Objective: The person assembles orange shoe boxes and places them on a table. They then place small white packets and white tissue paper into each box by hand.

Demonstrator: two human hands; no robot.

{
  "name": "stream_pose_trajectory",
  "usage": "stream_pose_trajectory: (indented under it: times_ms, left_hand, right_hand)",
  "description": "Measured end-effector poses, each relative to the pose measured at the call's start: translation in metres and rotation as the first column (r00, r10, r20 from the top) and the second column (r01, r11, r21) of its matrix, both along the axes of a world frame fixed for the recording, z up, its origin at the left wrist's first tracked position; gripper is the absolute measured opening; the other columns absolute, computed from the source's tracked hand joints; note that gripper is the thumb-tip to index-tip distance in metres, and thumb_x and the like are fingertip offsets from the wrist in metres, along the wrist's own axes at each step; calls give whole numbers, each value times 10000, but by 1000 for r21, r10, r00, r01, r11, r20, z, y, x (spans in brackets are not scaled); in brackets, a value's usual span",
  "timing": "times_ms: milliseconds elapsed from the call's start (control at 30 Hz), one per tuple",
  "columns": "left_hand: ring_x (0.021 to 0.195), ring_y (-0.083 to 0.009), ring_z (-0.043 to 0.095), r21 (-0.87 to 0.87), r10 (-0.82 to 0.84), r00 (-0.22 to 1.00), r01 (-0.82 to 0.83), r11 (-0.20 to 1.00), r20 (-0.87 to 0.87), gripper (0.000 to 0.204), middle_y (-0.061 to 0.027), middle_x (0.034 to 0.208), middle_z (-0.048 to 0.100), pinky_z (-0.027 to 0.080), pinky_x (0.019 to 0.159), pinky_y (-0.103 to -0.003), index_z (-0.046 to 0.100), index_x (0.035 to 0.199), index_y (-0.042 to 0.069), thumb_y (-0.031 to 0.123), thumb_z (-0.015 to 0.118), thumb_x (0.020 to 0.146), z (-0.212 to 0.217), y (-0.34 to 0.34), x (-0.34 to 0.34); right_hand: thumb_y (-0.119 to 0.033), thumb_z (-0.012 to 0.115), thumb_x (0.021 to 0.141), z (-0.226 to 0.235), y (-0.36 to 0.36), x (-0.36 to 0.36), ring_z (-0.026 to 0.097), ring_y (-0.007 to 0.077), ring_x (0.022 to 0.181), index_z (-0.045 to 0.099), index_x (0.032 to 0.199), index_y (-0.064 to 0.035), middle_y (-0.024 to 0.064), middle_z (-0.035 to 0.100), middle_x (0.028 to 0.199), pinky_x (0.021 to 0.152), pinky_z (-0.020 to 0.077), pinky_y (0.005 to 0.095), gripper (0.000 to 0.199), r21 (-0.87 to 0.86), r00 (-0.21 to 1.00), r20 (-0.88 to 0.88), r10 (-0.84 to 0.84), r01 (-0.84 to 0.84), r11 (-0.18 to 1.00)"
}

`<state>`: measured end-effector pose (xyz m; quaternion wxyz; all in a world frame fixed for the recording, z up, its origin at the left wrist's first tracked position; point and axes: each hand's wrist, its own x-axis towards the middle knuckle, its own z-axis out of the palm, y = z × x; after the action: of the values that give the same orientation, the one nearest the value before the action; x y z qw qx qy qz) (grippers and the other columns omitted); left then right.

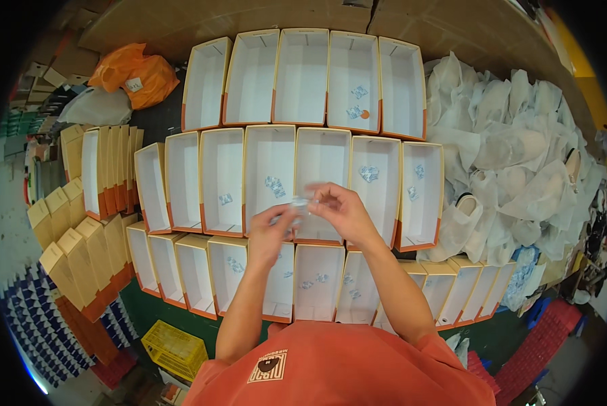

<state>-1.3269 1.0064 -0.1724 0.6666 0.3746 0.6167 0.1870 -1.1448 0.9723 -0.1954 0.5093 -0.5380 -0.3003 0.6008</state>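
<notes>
My right hand (pixel 342 212) pinches small blue-and-white sachets (pixel 300 201) with thumb and fingertips. My left hand (pixel 273 229), smeared by motion, has its fingers closed at the same sachets from the other side. Just how many there are is too blurred to tell. Both hands hover over an open white-lined shoe box (pixel 322 159) in the middle row. Beside it, another open box (pixel 269 152) has a cluster of loose sachets (pixel 274 186) on its bottom. More sachets (pixel 369 174) lie in a box right of my right hand.
Open boxes stand in three rows, including a far-row box (pixel 252 74). Tissue-wrapped shoes (pixel 513 145) heap up at the right. On the left are an orange plastic bag (pixel 141 74) and stacked boxes (pixel 87 247). A yellow crate (pixel 175 348) sits low at the left.
</notes>
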Motion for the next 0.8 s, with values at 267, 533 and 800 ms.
stream_pose_trajectory:
  times_ms: [267,533,800]
  left_hand:
    - [1103,-283,637,-272,146,765,40,962,627,476,-237,1250,588,551,954,-372,395,1404,-121,-52,454,937,14,75,89]
    - [1036,-277,685,160,52,944,-110,981,326,429,-194,1191,618,586,887,-310,485,1339,-127,-30,592,936,-33,192,99]
    - [602,-97,550,269,-229,942,293,918,-245,302,-53,776,641,443,528,-225,687,1131,-52,142,716,900,-61,223,103]
  right_hand:
    - [-55,670,877,16,60,149,676,190,862,621,1093,7,138,695,989,791,524,295,230,278,591,705,-392,278,920]
    - [-79,662,923,7,-4,157,643,131,939,622,1206,-2,78,680,1095,863,508,288,296,151,757,554,-347,319,936]
    - [-38,629,949,-11,-112,103,641,117,926,646,1109,40,65,684,1003,865,505,254,179,-96,844,325,-426,478,873]
